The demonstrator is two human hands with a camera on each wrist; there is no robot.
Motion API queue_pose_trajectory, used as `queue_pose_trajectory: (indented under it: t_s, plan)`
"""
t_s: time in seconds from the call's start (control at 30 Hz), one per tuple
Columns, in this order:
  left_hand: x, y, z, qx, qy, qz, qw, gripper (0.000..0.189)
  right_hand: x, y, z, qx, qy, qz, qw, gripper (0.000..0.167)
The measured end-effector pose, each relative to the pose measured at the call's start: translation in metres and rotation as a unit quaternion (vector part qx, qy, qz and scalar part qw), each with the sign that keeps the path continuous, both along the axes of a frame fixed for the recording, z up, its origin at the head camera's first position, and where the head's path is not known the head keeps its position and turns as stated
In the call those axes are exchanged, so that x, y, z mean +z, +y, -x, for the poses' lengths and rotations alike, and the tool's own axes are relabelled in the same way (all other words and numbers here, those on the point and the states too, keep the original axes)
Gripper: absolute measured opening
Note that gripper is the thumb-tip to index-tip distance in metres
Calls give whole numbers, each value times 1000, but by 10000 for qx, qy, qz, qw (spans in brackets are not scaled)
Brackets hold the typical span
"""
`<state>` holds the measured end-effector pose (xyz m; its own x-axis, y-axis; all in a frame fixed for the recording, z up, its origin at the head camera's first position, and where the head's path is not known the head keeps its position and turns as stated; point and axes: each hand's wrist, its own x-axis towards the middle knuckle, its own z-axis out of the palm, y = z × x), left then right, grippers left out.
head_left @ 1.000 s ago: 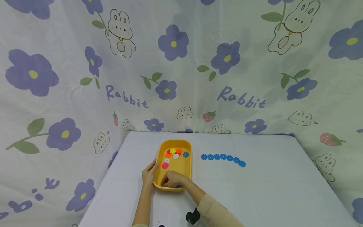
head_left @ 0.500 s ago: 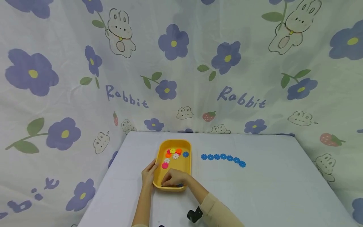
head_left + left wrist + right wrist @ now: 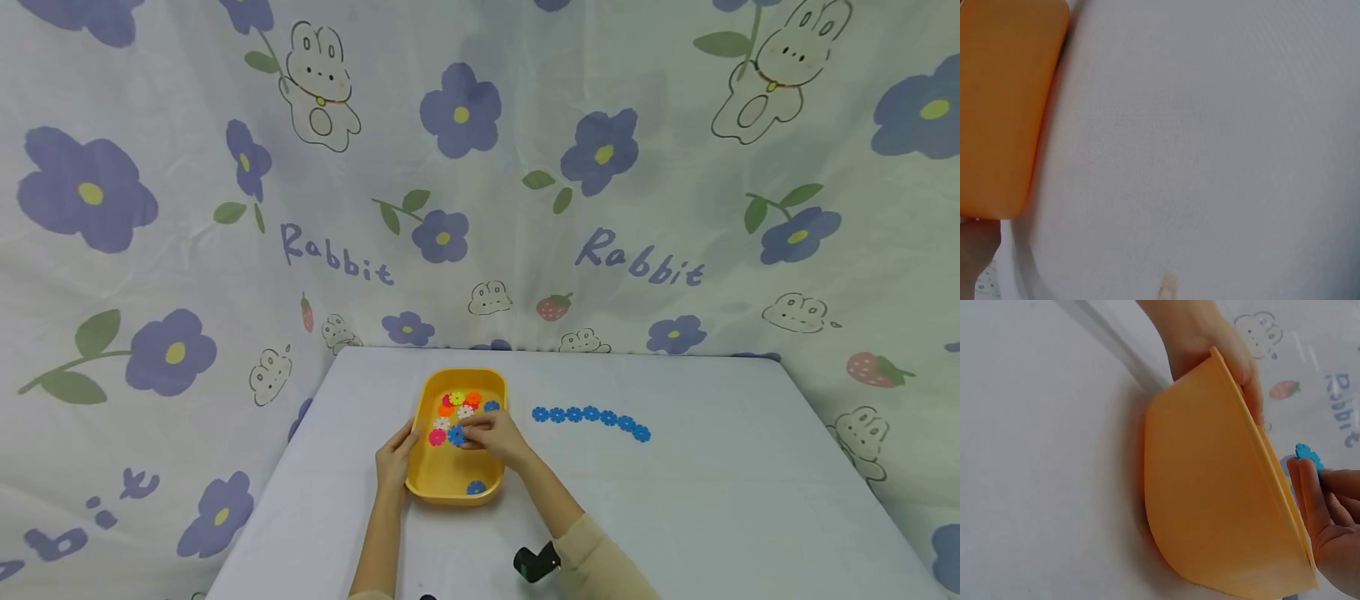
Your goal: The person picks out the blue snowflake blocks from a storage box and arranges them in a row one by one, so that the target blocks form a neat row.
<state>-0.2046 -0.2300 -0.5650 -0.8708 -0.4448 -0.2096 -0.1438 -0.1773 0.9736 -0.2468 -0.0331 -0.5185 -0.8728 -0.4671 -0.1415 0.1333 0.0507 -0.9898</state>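
Note:
My left hand grips the left side of a yellow plastic tray, with its fingers over the rim in the right wrist view. Over the middle of the tray, my right hand pinches a blue flower-shaped disc between thumb and fingertips. Another blue disc lies at the tray's near end, and one more blue disc sits by the far right wall. Pink, white, orange and yellow discs lie loosely grouped in the far left half.
To the right of the tray, a row of several blue discs curves across the white table. A small black device shows beside the right sleeve. A patterned curtain rises behind the table's far edge.
My right hand has lifted from the tray's near end and moved up to its middle with a blue disc, uncovering another blue disc there. The left hand stays on the tray.

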Motion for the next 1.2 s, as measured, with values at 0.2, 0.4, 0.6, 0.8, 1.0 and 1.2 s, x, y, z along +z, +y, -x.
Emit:
queue_pose_trajectory:
  t_s: [0.2, 0.4, 0.6, 0.8, 1.0, 1.2]
  plan:
    - [0, -2, -1, -62, 15, -55, 10000, 50, 5, 28, 7, -498, -49, 480, 9976, 27]
    - [1, -2, -1, -58, 19, 18, 10000, 50, 10, 57, 13, -958, -83, 511, 9941, 28]
    - [1, -1, 0, -47, 26, -83, 10000, 47, 9, 94, 18, -1508, -8, 529, 9871, 28]
    - [0, -1, 0, -37, 47, -92, 9999, 46, 5, 144, 20, -2077, 15, 527, 9768, 33]
    - [-2, -2, 2, -44, -2, 10, 10000, 47, 0, 196, 16, -2474, 132, 251, 9685, 37]
    - [-2, -2, 1, -80, -29, 17, 10000, 47, -8, 241, 11, -2660, 113, 101, 9639, 42]
